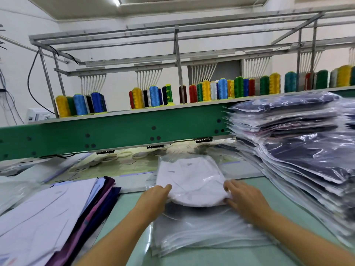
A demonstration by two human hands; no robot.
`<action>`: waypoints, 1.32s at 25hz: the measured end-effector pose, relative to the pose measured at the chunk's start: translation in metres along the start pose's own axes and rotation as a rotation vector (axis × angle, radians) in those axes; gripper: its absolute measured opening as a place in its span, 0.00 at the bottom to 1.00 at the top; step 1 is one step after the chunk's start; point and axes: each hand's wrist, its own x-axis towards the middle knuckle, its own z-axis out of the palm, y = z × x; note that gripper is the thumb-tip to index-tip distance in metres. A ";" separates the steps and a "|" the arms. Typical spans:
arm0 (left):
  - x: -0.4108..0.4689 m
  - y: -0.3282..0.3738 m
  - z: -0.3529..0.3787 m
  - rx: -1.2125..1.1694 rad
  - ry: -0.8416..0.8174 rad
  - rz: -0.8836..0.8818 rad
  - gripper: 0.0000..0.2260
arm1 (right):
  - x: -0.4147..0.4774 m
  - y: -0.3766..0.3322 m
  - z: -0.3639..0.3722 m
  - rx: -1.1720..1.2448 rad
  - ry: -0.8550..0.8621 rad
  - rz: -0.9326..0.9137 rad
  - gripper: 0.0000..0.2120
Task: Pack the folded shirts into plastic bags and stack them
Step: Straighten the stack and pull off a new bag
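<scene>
In the lower middle of the frame, the left hand (155, 196) and right hand (244, 200) each grip a near corner of a folded white shirt (192, 179), fingers curled round its edge. The shirt's far part lies inside a clear plastic bag (169, 160), over a pile of empty bags (201, 235) on the green table (123, 214). Unbagged folded shirts (48, 217) lie lower left; bagged shirts (307, 160) are stacked at right.
</scene>
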 end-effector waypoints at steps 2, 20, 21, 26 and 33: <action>-0.001 0.001 -0.001 -0.019 0.028 -0.002 0.07 | 0.004 -0.003 0.006 0.044 -0.070 0.061 0.11; -0.043 -0.021 0.007 -0.091 -0.370 0.070 0.06 | -0.005 0.012 -0.002 0.381 -0.483 -0.043 0.14; -0.044 -0.020 0.003 -0.095 -0.407 0.073 0.07 | -0.006 0.012 -0.004 0.433 -0.508 -0.035 0.12; -0.046 -0.023 -0.013 -0.286 -0.512 -0.018 0.10 | -0.001 0.011 -0.009 0.746 -0.553 0.135 0.12; -0.024 -0.019 0.003 -0.058 -0.308 -0.203 0.06 | 0.030 -0.005 0.000 0.324 -0.285 0.323 0.15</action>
